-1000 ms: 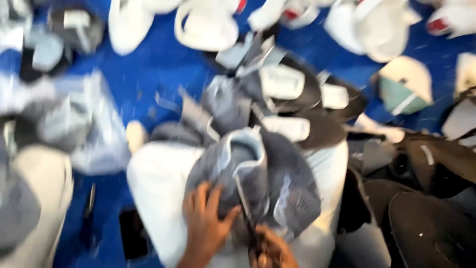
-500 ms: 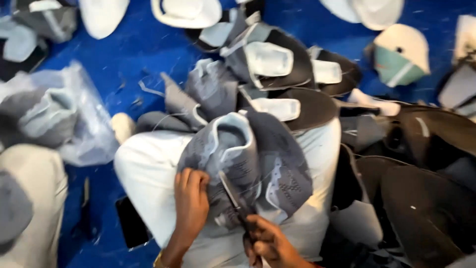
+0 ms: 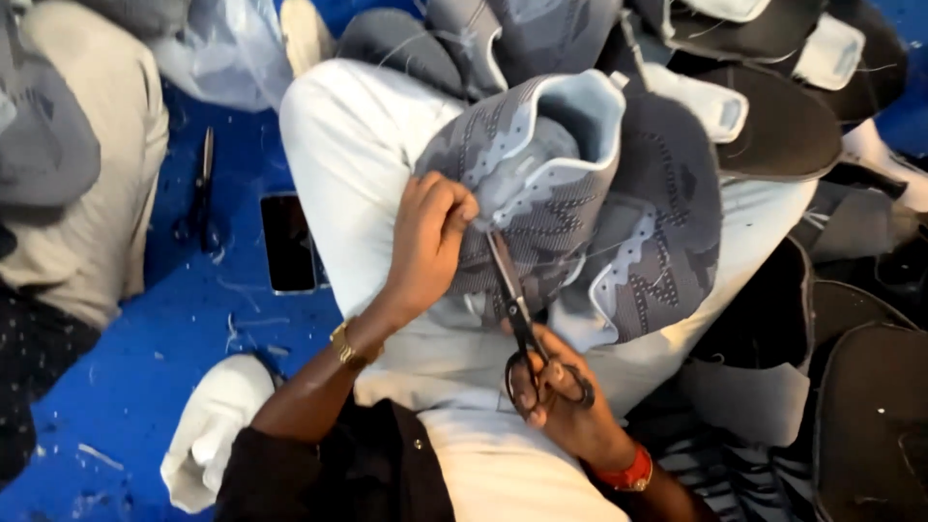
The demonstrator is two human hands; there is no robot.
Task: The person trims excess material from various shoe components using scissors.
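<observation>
Blue floor (image 3: 116,387) carries a clear plastic bag (image 3: 217,48) at upper left, then spare scissors (image 3: 205,184) and a dark phone (image 3: 288,242) beside the white-trousered knee. On that lap lies the grey knitted shoe upper (image 3: 580,193); the left hand (image 3: 425,242) pinches its edge, fingers pressed together right beside the blades. The right hand (image 3: 561,406) grips black scissors (image 3: 517,309) through the loops. A slip could nick those fingertips or cut the knit. No readable labels show.
</observation>
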